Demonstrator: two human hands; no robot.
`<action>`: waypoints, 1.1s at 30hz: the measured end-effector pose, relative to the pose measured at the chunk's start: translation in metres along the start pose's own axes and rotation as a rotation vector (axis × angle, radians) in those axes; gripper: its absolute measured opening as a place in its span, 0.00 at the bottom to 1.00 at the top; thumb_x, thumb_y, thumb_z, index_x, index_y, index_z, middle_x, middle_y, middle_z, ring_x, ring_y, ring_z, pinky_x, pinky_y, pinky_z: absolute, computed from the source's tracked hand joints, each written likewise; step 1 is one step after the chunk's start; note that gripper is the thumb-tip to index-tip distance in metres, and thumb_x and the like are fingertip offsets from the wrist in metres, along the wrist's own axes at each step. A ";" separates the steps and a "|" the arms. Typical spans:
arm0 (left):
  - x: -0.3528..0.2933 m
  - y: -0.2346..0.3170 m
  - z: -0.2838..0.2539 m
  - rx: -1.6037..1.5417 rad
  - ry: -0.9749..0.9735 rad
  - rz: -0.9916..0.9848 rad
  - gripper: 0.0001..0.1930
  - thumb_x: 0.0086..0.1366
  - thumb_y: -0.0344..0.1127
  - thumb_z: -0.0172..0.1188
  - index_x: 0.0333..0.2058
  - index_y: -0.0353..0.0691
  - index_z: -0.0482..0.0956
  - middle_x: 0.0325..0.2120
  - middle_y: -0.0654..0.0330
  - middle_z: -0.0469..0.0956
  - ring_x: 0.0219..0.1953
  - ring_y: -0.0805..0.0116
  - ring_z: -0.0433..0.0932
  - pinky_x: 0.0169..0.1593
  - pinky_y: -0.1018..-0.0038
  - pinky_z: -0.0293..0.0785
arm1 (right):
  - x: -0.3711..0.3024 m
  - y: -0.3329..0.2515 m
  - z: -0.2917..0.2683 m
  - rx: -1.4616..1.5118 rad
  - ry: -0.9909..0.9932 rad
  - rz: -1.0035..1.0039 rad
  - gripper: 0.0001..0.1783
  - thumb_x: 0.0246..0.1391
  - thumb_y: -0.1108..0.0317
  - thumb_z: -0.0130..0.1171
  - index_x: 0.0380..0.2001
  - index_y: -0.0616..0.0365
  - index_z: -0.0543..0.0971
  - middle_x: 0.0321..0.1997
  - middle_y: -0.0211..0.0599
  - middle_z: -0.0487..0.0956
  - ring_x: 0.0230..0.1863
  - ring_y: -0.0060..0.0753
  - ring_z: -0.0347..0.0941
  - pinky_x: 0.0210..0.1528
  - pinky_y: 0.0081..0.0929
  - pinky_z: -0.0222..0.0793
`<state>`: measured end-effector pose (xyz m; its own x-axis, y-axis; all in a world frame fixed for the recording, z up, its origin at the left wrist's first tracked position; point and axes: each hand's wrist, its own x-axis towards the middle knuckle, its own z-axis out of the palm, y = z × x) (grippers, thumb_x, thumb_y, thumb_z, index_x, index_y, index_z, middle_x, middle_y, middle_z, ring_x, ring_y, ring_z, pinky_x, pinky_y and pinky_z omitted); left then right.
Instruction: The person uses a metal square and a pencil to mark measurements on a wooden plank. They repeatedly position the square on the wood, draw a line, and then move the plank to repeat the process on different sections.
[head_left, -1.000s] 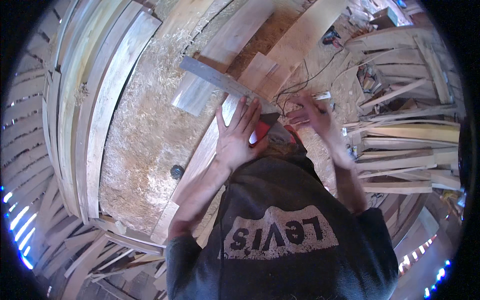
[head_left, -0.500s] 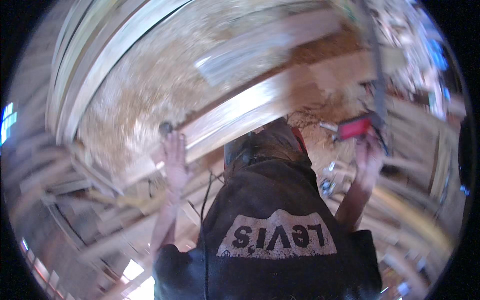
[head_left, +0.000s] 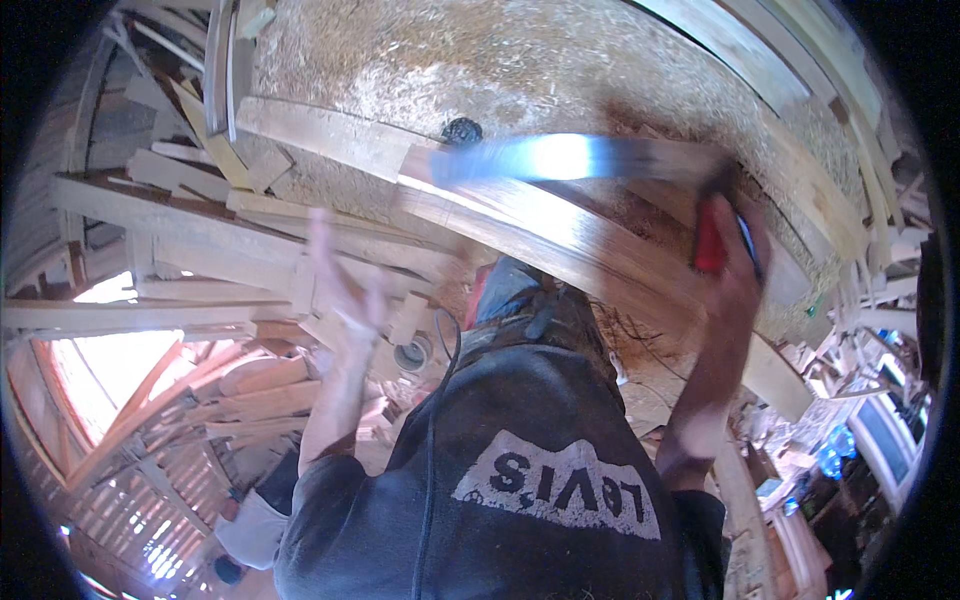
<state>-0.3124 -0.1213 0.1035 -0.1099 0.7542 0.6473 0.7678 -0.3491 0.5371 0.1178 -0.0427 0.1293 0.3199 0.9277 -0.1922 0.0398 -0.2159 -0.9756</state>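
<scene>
My right hand [head_left: 742,245] is wrapped round the red-and-black handle of a handsaw [head_left: 710,235]. The blade, smeared by motion, reaches leftward above a long wooden plank [head_left: 540,215] in front of me; whether it touches the wood I cannot tell. Off to the left, my left hand [head_left: 348,285] hangs raised with its fingers apart, somewhat blurred and holding nothing. A second, paler board [head_left: 325,135] runs beyond the plank's left end. Near that end sits a small dark round object [head_left: 462,130].
Sawdust and shavings [head_left: 430,60] cover the surface beyond the plank. Stacked boards and offcuts [head_left: 190,230] crowd the left side. At the far right are long timbers [head_left: 760,50], and scraps [head_left: 850,360] lie lower right. A roll of tape [head_left: 412,353] lies near my left forearm.
The view has swung round. My left hand has come off the wood and lifted. In my right hand the saw has turned, its blade now pointing left across the plank.
</scene>
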 end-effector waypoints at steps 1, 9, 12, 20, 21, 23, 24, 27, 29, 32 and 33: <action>0.003 0.019 0.005 -0.070 -0.153 0.155 0.37 0.73 0.57 0.60 0.68 0.34 0.69 0.65 0.42 0.73 0.73 0.47 0.65 0.76 0.48 0.53 | 0.015 -0.011 0.032 -0.243 -0.050 0.004 0.23 0.67 0.61 0.66 0.57 0.66 0.81 0.53 0.38 0.83 0.55 0.27 0.77 0.61 0.26 0.71; 0.029 0.072 0.136 -0.310 -0.576 0.113 0.55 0.60 0.60 0.70 0.75 0.34 0.55 0.77 0.46 0.53 0.79 0.47 0.51 0.80 0.45 0.42 | 0.072 0.030 0.166 -0.228 -0.841 0.095 0.22 0.65 0.59 0.66 0.53 0.66 0.84 0.44 0.38 0.88 0.48 0.30 0.82 0.54 0.29 0.78; 0.026 0.066 0.155 -0.263 -0.530 -0.051 0.55 0.65 0.66 0.62 0.76 0.32 0.51 0.78 0.45 0.52 0.80 0.48 0.48 0.80 0.44 0.38 | 0.061 0.043 0.163 -0.055 -0.856 0.010 0.20 0.67 0.61 0.61 0.53 0.67 0.84 0.48 0.41 0.88 0.51 0.32 0.83 0.57 0.33 0.78; 0.008 0.053 0.165 -0.134 -0.555 -0.172 0.47 0.70 0.67 0.55 0.74 0.34 0.58 0.72 0.47 0.62 0.77 0.50 0.57 0.79 0.43 0.42 | 0.061 0.103 0.147 -0.099 -0.826 -0.109 0.33 0.63 0.47 0.63 0.57 0.67 0.79 0.57 0.42 0.84 0.59 0.34 0.79 0.64 0.35 0.73; 0.008 0.054 0.165 -0.132 -0.544 -0.183 0.47 0.70 0.66 0.55 0.74 0.35 0.59 0.72 0.47 0.63 0.76 0.50 0.58 0.79 0.43 0.43 | 0.061 0.103 0.147 -0.076 -0.829 -0.054 0.34 0.63 0.45 0.64 0.57 0.66 0.79 0.56 0.41 0.83 0.59 0.34 0.79 0.64 0.34 0.73; 0.010 0.052 0.166 -0.124 -0.519 -0.196 0.46 0.70 0.66 0.56 0.73 0.35 0.61 0.70 0.47 0.65 0.75 0.50 0.60 0.78 0.43 0.44 | 0.059 0.093 0.155 -0.097 -0.819 0.037 0.38 0.61 0.40 0.65 0.57 0.65 0.78 0.56 0.39 0.83 0.58 0.33 0.79 0.64 0.34 0.72; 0.009 0.053 0.167 -0.123 -0.500 -0.209 0.46 0.70 0.66 0.56 0.72 0.34 0.61 0.69 0.47 0.66 0.75 0.50 0.60 0.78 0.43 0.44 | 0.058 0.088 0.158 -0.142 -0.808 0.076 0.40 0.60 0.38 0.66 0.57 0.65 0.78 0.56 0.39 0.82 0.58 0.33 0.79 0.64 0.34 0.72; 0.010 0.055 0.169 -0.129 -0.455 -0.217 0.46 0.69 0.66 0.57 0.72 0.34 0.63 0.67 0.48 0.68 0.74 0.50 0.61 0.78 0.43 0.45 | 0.057 0.088 0.156 -0.098 -0.799 0.089 0.41 0.59 0.37 0.68 0.58 0.66 0.78 0.56 0.39 0.82 0.58 0.33 0.79 0.64 0.33 0.72; 0.010 0.054 0.170 -0.128 -0.452 -0.230 0.46 0.69 0.66 0.57 0.71 0.34 0.63 0.67 0.48 0.68 0.74 0.50 0.62 0.78 0.43 0.45 | 0.057 0.088 0.158 -0.065 -0.809 0.081 0.40 0.59 0.39 0.69 0.58 0.66 0.78 0.56 0.39 0.82 0.58 0.33 0.79 0.63 0.32 0.73; 0.011 0.054 0.169 -0.116 -0.452 -0.231 0.46 0.68 0.66 0.58 0.71 0.34 0.64 0.67 0.48 0.68 0.74 0.50 0.62 0.78 0.43 0.45 | 0.057 0.084 0.159 -0.103 -0.814 0.055 0.38 0.60 0.43 0.69 0.58 0.67 0.78 0.56 0.39 0.82 0.58 0.33 0.79 0.62 0.31 0.74; 0.010 0.054 0.169 -0.112 -0.462 -0.231 0.46 0.68 0.66 0.58 0.71 0.34 0.64 0.67 0.48 0.68 0.74 0.50 0.62 0.78 0.43 0.45 | 0.058 0.084 0.159 -0.116 -0.823 0.038 0.36 0.61 0.45 0.69 0.58 0.67 0.78 0.57 0.39 0.82 0.58 0.32 0.79 0.62 0.31 0.74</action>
<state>-0.1656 -0.0382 0.0476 0.0409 0.9762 0.2130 0.6818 -0.1831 0.7082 -0.0106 0.0412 0.0198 -0.4701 0.8355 -0.2847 0.1544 -0.2397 -0.9585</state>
